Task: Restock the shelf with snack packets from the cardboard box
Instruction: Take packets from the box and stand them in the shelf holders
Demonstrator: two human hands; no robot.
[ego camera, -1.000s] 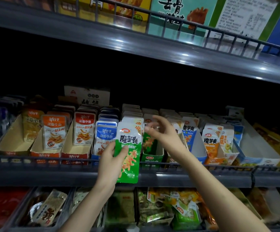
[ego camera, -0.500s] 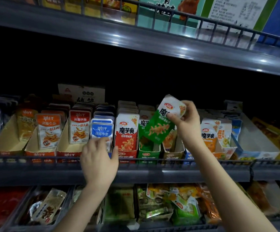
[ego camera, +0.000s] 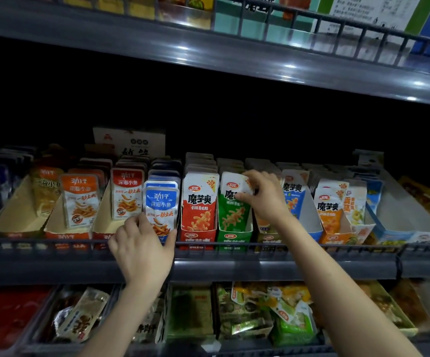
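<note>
On the middle shelf [ego camera: 273,269], a green snack packet [ego camera: 233,213] stands upright at the front of its green display carton [ego camera: 233,238]. My right hand [ego camera: 265,197] pinches its white top corner. My left hand [ego camera: 141,243] is at the shelf's front rail, its fingers curled round the lower part of the front blue packet [ego camera: 161,199] in the neighbouring row. A red packet [ego camera: 199,204] of the same brand stands between the two. The cardboard box is out of view.
Orange and red fish-snack packets [ego camera: 80,199] fill cartons to the left; blue and orange packets [ego camera: 328,204] stand to the right, beside a nearly bare white carton [ego camera: 404,217]. A wire rail [ego camera: 311,246] runs along the shelf front. Loose packets fill the bins below [ego camera: 257,313].
My right hand has brought the green packet down from its tilted position in the air into the green carton. My left hand has moved up onto the blue packet.
</note>
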